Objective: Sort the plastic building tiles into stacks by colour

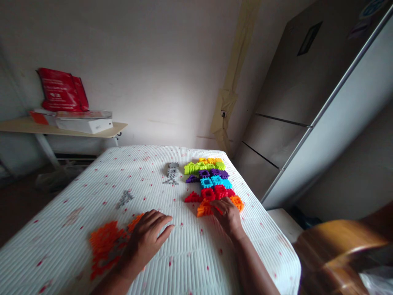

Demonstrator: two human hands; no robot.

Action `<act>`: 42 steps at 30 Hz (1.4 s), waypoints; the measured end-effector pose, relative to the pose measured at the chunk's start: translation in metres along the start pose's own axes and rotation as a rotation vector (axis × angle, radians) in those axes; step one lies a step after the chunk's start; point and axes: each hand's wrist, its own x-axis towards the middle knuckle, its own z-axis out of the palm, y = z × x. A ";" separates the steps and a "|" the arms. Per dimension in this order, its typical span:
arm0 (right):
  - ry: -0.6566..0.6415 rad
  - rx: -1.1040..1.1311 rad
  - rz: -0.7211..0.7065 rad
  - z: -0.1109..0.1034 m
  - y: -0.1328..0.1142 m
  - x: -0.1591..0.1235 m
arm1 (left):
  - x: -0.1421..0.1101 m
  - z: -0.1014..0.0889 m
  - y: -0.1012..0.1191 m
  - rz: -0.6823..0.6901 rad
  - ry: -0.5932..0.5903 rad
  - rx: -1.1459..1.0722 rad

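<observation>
My right hand rests at the orange building blocks on the near side of a sorted group, its fingertips bent down onto them; whether it grips one is hidden. Behind these lie stacks of red blocks, light blue blocks, purple blocks, lime green blocks and yellow blocks. My left hand hovers over the cloth with fingers stretched and thumb apart, holding nothing. Beside and partly behind it is a loose spread of orange blocks, blurred.
Grey blocks stand in the middle of the patterned cloth, with another grey cluster to the left. A side table holds a red bag and a white box. A fridge and wooden chair flank the right.
</observation>
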 end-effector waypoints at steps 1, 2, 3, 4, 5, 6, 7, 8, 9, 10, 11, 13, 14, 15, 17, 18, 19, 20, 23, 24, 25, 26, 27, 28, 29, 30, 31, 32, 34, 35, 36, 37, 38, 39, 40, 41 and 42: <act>-0.005 -0.003 0.000 0.000 0.000 0.000 | 0.000 0.000 0.000 0.005 0.004 -0.001; -0.010 -0.006 -0.001 -0.001 0.000 0.001 | 0.000 0.000 0.000 0.010 0.006 -0.001; -0.014 -0.008 -0.003 -0.001 -0.001 0.001 | 0.000 0.000 0.000 0.013 0.005 0.000; -0.015 -0.012 -0.003 -0.001 -0.001 0.001 | 0.001 0.000 0.000 0.014 0.005 0.001; -0.016 -0.018 -0.004 -0.001 -0.001 0.001 | 0.001 0.000 0.001 0.014 0.004 0.002; -0.017 -0.023 -0.004 -0.001 -0.002 0.001 | 0.002 -0.001 0.001 0.011 0.004 0.002; -0.019 -0.025 -0.004 0.000 -0.001 0.001 | 0.002 -0.002 0.001 0.009 0.003 0.003; -0.023 -0.026 -0.004 0.000 -0.001 0.001 | 0.002 -0.002 0.001 0.010 0.002 0.002; -0.026 -0.025 -0.004 0.001 -0.001 0.001 | 0.003 -0.003 0.001 0.011 0.003 0.003; -0.031 -0.025 -0.007 0.001 0.000 0.000 | 0.003 -0.003 0.001 0.012 0.003 0.004; -0.036 -0.027 -0.010 0.001 0.000 0.000 | 0.003 -0.003 0.002 0.010 0.001 0.007; -0.038 -0.040 -0.013 0.002 0.001 0.000 | 0.003 -0.003 0.003 -0.001 -0.006 0.019; -0.038 -0.048 -0.013 0.002 0.001 0.000 | 0.003 -0.003 0.003 -0.009 -0.008 0.029; -0.040 -0.054 -0.014 0.002 0.000 0.000 | 0.004 -0.003 0.003 -0.017 -0.010 0.042; -0.044 -0.054 -0.013 0.002 -0.001 0.000 | 0.005 -0.003 0.002 -0.034 -0.013 0.074; -0.047 -0.051 -0.015 0.001 -0.001 0.000 | 0.005 -0.005 0.000 -0.047 -0.012 0.092; -0.050 -0.051 -0.021 0.001 -0.002 0.001 | 0.005 -0.007 -0.003 -0.069 -0.008 0.110; -0.048 -0.054 -0.027 0.001 -0.002 0.001 | 0.004 -0.010 -0.007 -0.100 0.000 0.127; -0.026 -0.069 -0.046 0.002 -0.003 0.000 | 0.001 -0.025 -0.027 -0.313 0.041 0.202; -0.009 -0.069 -0.050 0.003 -0.003 0.000 | -0.001 -0.032 -0.034 -0.420 0.034 0.233; 0.013 -0.067 -0.050 0.003 -0.003 -0.001 | -0.003 -0.039 -0.041 -0.530 0.001 0.258; 0.034 -0.064 -0.048 0.004 -0.003 -0.002 | -0.004 -0.045 -0.046 -0.634 -0.064 0.272; 0.053 -0.060 -0.046 0.004 -0.002 -0.002 | -0.005 -0.051 -0.050 -0.722 -0.151 0.276; 0.072 -0.054 -0.046 0.004 -0.002 -0.003 | -0.005 -0.055 -0.053 -0.785 -0.249 0.272; 0.090 -0.048 -0.049 0.004 -0.003 -0.003 | -0.005 -0.059 -0.054 -0.822 -0.341 0.266; 0.107 -0.043 -0.054 0.004 -0.003 -0.003 | -0.004 -0.060 -0.053 -0.836 -0.416 0.265; 0.123 -0.041 -0.061 0.004 -0.004 -0.003 | -0.003 -0.061 -0.052 -0.832 -0.471 0.270; 0.142 -0.041 -0.069 0.004 -0.004 -0.003 | -0.001 -0.061 -0.050 -0.816 -0.510 0.280; 0.174 -0.050 -0.076 0.003 -0.007 -0.002 | 0.001 -0.058 -0.045 -0.776 -0.559 0.302; 0.183 -0.054 -0.076 0.002 -0.008 -0.002 | 0.002 -0.056 -0.043 -0.760 -0.578 0.310; 0.191 -0.055 -0.074 0.002 -0.009 -0.002 | 0.003 -0.054 -0.041 -0.750 -0.595 0.316; 0.198 -0.055 -0.072 0.001 -0.011 -0.002 | 0.003 -0.053 -0.040 -0.741 -0.608 0.319; 0.207 -0.056 -0.069 0.000 -0.012 -0.001 | 0.003 -0.051 -0.039 -0.731 -0.618 0.318; 0.221 -0.056 -0.065 -0.001 -0.013 -0.001 | 0.004 -0.051 -0.039 -0.721 -0.621 0.314; 0.237 -0.057 -0.057 -0.001 -0.013 -0.001 | 0.004 -0.050 -0.039 -0.711 -0.619 0.312; 0.252 -0.058 -0.046 -0.002 -0.014 -0.002 | 0.004 -0.049 -0.039 -0.704 -0.610 0.314; 0.262 -0.057 -0.037 -0.002 -0.015 -0.002 | 0.004 -0.048 -0.040 -0.696 -0.596 0.321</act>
